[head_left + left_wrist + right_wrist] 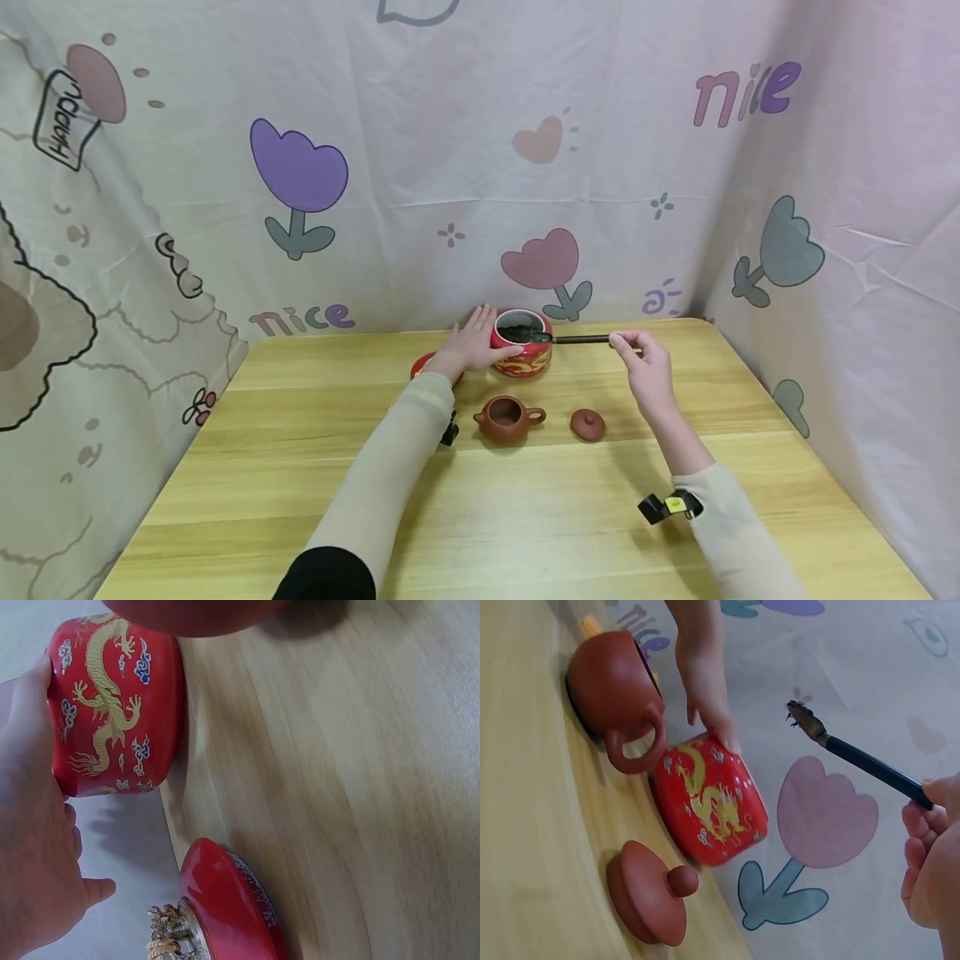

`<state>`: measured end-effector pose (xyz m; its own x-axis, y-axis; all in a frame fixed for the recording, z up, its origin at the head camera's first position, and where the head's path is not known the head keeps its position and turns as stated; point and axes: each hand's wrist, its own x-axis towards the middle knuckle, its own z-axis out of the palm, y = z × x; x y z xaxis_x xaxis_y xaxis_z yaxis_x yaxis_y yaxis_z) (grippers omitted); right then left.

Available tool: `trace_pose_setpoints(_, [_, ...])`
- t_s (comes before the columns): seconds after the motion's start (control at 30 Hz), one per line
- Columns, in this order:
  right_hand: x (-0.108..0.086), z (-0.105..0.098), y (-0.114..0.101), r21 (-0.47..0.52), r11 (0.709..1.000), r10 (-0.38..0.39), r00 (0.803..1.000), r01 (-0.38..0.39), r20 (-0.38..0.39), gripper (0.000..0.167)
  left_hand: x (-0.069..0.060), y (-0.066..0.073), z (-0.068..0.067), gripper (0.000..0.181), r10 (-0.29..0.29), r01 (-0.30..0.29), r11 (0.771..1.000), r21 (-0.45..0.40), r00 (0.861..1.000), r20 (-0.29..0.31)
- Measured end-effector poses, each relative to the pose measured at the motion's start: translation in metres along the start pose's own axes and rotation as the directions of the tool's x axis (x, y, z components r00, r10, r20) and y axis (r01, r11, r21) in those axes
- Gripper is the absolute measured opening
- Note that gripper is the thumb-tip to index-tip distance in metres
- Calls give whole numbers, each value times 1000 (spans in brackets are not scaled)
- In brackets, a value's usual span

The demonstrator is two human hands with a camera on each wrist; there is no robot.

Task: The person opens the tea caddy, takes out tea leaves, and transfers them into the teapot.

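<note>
A red jar (525, 363) with a gold dragon stands at the table's back edge, its dark contents showing inside the mouth. My left hand (472, 343) rests against its left side, fingers straight and thumb across the front. Thumb and fingers of my right hand (647, 367) pinch the end of a small tea scoop's black handle (581, 339). Dark tea leaves (804, 720) lie on the scoop's head, which is over the jar's mouth. In front sits a brown clay teapot (504, 423), uncovered, its lid (587, 425) lying to the right.
Behind my left wrist, a red jar lid (225, 900) with a gold knob lies on the wooden table (225, 467), left of the jar. A printed cloth (420, 167) hangs right behind the table's back edge and along both sides.
</note>
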<state>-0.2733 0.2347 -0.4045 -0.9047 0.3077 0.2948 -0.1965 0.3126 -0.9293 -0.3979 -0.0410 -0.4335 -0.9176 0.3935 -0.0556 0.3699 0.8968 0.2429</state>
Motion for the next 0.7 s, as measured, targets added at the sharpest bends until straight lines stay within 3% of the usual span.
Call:
trace_pose_setpoints(0.3, [-23,-5,-3,-36,999,-36,994,40,104,35,2,-1,3,106,2,-2,1000,-6,1000,-16])
trace_pose_setpoints(0.7, [-41,0,5,-86,991,-81,977,100,198,25,3,-3,5,109,1,-2,1000,-14,1000,-23])
